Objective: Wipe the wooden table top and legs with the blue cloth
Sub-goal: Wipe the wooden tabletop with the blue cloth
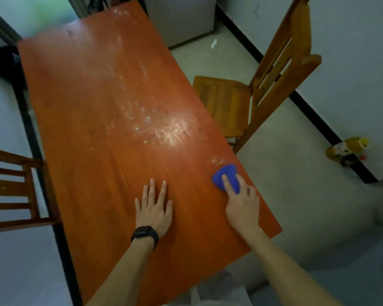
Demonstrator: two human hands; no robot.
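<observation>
The left hand (153,208) lies flat on the table (93,111) with straight, spread fingers and holds nothing. To its right, the right hand (241,204) grips the bunched blue cloth (227,173) just beside the right edge. The cloth's narrow end points to the far edge, along the table's length. White smears (170,129) lie beyond it to the left, nearer the right hand.

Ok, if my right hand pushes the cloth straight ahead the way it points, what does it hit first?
The right hand, gripping the blue cloth, would first meet the small whitish smear just ahead on the table, then probably the larger shiny patch beyond.
</observation>
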